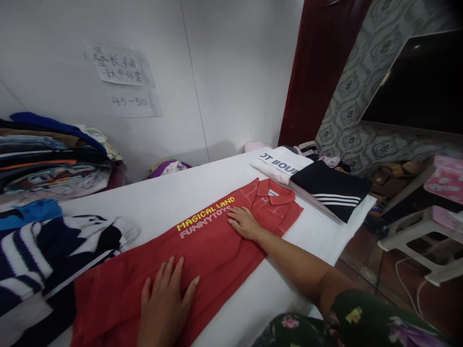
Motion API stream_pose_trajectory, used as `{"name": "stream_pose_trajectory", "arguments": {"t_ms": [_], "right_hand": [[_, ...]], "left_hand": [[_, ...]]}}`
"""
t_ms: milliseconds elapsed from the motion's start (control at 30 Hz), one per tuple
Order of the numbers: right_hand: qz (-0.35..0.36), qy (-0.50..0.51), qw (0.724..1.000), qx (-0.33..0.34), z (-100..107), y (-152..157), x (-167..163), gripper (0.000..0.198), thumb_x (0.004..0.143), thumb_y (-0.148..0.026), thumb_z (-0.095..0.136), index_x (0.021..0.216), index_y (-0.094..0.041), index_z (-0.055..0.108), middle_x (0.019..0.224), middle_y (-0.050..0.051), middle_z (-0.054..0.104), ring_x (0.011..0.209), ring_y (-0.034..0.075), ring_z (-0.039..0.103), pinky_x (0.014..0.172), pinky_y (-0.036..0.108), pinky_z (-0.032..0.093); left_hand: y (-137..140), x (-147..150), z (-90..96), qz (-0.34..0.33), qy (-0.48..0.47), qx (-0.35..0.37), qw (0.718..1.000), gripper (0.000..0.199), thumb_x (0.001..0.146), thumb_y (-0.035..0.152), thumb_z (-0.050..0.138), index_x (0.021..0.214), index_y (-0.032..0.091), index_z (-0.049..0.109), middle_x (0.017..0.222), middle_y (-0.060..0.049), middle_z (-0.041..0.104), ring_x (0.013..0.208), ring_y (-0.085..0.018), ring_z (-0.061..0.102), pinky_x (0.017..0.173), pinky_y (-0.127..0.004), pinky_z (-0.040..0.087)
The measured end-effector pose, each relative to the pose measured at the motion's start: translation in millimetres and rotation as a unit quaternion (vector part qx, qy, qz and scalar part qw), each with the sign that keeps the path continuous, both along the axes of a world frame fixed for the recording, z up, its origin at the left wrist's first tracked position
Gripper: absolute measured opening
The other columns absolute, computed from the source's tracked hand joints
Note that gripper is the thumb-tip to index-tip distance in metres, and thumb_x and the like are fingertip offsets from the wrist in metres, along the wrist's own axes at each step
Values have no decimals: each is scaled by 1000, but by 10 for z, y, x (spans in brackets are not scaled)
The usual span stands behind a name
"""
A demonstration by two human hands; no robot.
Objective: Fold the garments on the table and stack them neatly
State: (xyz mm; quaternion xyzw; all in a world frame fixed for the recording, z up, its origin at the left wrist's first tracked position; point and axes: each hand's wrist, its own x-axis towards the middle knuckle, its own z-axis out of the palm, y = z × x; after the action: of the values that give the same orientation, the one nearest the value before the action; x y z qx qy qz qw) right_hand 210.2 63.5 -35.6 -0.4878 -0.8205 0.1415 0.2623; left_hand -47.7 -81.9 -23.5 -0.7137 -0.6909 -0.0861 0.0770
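The left hand (pixel 164 299) lies palm down in the lower middle of the frame, its fingers spread a little and the thumb held out to the side, pinching nothing. Just right of the frame's centre, the right hand (pixel 244 222) rests flat with its fingers loosely apart, near the end of the yellow lettering. Both are on the same red shirt (pixel 213 260), which slants from the lower left to the right of centre with its collar at the far end; hands set that far apart probably steady the cloth and flatten its creases (a few still show near the lower edge). The shirt lies on a white table (pixel 314 243), long enough, it seems, to take a garment stretched out. Crumpled at the left edge is a navy and white striped garment (pixel 32 250), touching the shirt's hem. Past the collar, at right, a white garment (pixel 277 164) with dark letters and a black striped one (pixel 327 188) lie neatly folded, perhaps set there to be out of the way. A tall clothes stack (pixel 54 156) fills the left side above.
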Motion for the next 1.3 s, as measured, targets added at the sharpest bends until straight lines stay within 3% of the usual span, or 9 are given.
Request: {"name": "stream_pose_trajectory", "arguments": {"t_ms": [367, 767, 1100, 1300], "right_hand": [[-6, -5, 1000, 0, -45, -3, 24, 38, 96, -36, 40, 126, -24, 58, 138, 8, 51, 133, 22, 40, 112, 48, 20], [-13, -9, 1000, 6, 16, -19, -10, 37, 96, -36, 41, 126, -25, 58, 138, 8, 52, 132, 21, 41, 111, 48, 22], [-13, -13, 1000, 6, -65, -7, 26, 37, 95, -33, 40, 124, -22, 60, 137, 8, 53, 132, 21, 41, 111, 48, 22], [-18, -12, 998, -54, 90, 50, 25, 38, 93, -37, 44, 124, -23, 60, 139, 10, 50, 134, 24, 38, 110, 53, 22]], "left_hand": [[-22, 24, 34, -20, -63, 4, 998, 60, 85, 49, 43, 133, 15, 51, 142, -14, 47, 132, -29, 40, 109, -52, 27], [5, 13, -8, -2, -43, -2, 999, 60, 84, 47, 41, 135, 15, 50, 143, -13, 46, 133, -27, 39, 110, -49, 23], [-45, 75, 87, -7, -75, -21, 997, 58, 87, 48, 43, 135, 15, 48, 145, -13, 44, 135, -26, 36, 112, -49, 20], [-77, 98, 110, -7, -86, -28, 996, 60, 88, 49, 43, 137, 15, 45, 146, -13, 42, 136, -26, 34, 113, -49, 18]]}}
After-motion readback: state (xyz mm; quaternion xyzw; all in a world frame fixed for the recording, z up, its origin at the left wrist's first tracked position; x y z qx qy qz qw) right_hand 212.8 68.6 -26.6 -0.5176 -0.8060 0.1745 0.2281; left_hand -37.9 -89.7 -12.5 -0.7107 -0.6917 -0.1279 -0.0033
